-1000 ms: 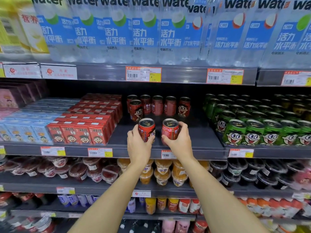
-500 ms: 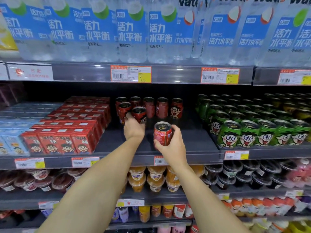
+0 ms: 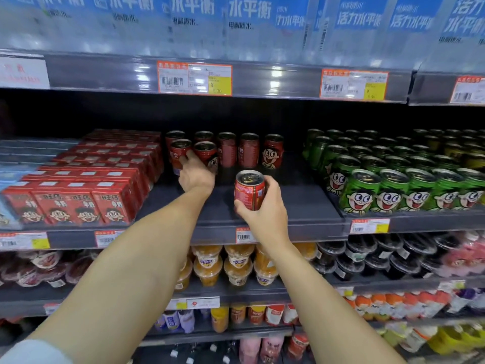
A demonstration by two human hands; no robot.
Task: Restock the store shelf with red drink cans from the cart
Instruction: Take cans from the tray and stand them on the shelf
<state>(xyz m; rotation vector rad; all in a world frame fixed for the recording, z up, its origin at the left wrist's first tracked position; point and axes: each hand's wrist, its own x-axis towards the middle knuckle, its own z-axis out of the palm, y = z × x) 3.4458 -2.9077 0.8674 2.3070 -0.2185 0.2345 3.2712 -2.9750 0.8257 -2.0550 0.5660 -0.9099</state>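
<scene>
While our right hand (image 3: 265, 214) grips a red can (image 3: 249, 190), left hand (image 3: 195, 174) reaches among shelved red cans (image 3: 273, 151), grip unclear, red cartons (image 3: 86, 195) left, green cans (image 3: 393, 190) right, dark shelf (image 3: 301, 206).

Eight red drink cans (image 3: 273, 151) at frame centre, seven standing on the shelf (image 3: 301, 206) and one held, four red milk cartons (image 3: 70, 206) in the front row at left, five green cans (image 3: 417, 191) in the front row at right, two hands (image 3: 265, 214)
</scene>
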